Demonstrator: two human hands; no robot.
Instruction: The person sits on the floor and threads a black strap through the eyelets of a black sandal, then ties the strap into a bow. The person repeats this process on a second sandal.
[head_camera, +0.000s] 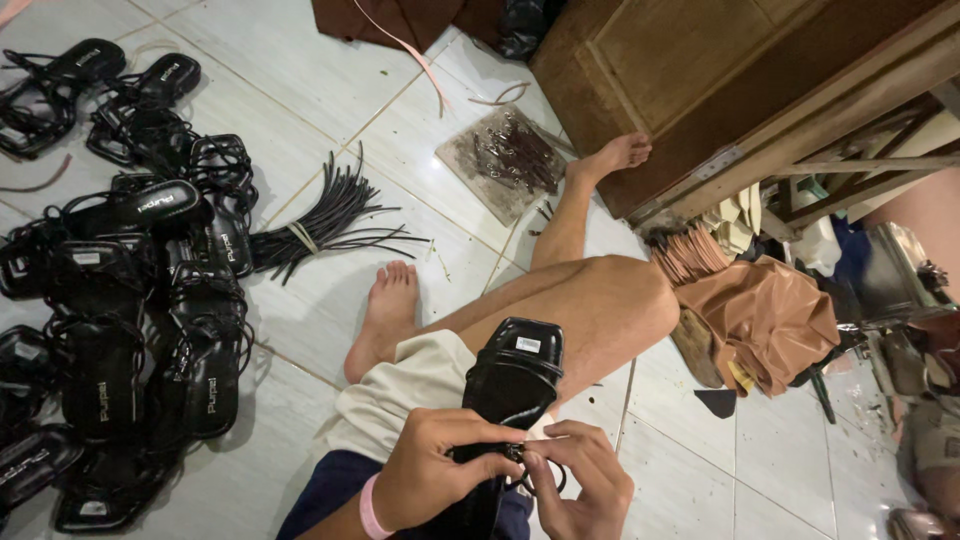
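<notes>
A black sandal sole (515, 380) lies lengthwise over my lap, toe end pointing away, with a small white label near its far end. My left hand (435, 470), with a pink band on the wrist, grips the sole's near end from the left. My right hand (580, 490) pinches a thin black strap loop (520, 462) at the same spot, thumb and forefinger closed on it. My bare legs stretch out over the white tiled floor.
A heap of finished black strappy sandals (130, 290) fills the left. A bundle of black straps (320, 220) lies beside it. A board with dark bits (510, 160), a wooden door (720, 80), a brown leather sheet (765, 320) and stacked tan pieces (690, 255) sit ahead and right.
</notes>
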